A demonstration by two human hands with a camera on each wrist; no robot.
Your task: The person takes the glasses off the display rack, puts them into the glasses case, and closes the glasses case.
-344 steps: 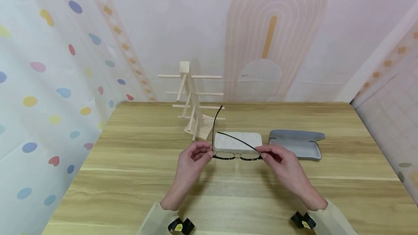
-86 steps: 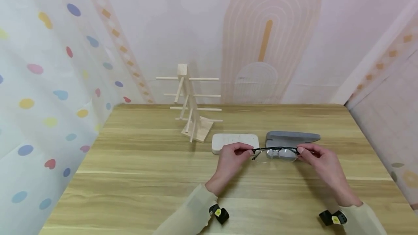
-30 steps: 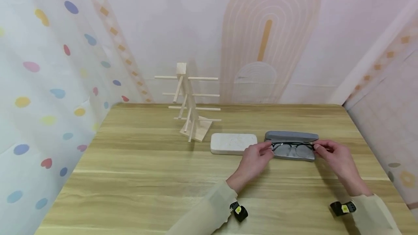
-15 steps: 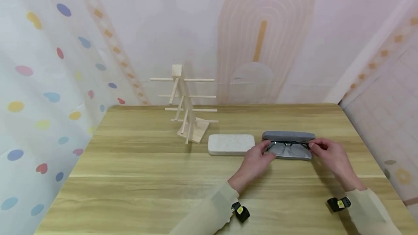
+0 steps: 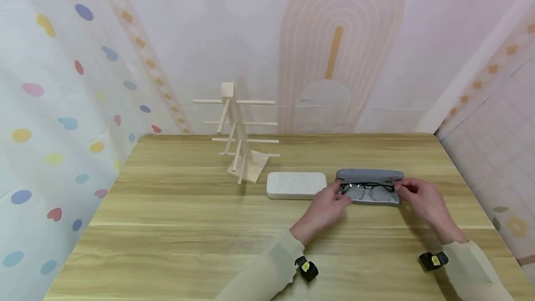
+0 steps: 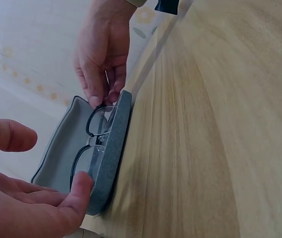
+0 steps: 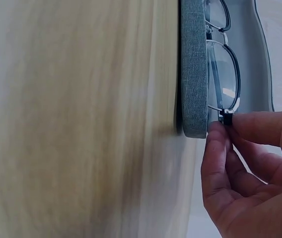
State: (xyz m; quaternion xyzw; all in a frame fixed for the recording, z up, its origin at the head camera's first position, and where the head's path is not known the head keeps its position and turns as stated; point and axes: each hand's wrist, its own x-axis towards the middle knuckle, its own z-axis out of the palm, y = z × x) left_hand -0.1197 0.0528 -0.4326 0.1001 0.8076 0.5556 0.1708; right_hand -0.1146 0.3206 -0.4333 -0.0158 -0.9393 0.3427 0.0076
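Observation:
Black-and-clear-framed eyeglasses (image 5: 368, 191) lie within the open grey glasses case (image 5: 369, 175), lenses toward the near side and lid raised behind. My right hand (image 5: 424, 201) pinches their right hinge corner; in the right wrist view its thumb and finger (image 7: 257, 128) meet at the black hinge. At the case's other end is my left hand (image 5: 326, 208), thumb and index spread apart. In the left wrist view, the left thumb (image 6: 83, 184) sits at the case's near wall beside the frame's end. The folded temples are partly hidden behind the lenses.
A closed white glasses case (image 5: 296, 185) lies just left of the grey one, close to my left hand. Farther left and back stands a wooden peg rack (image 5: 236, 120) with bare pegs. Patterned curtains hang behind the wooden table (image 5: 188, 226).
Different glasses were held earlier between both hands. The present pair was lowered from above the grey case into it, and settles slightly lower. The left thumb and index now stand apart.

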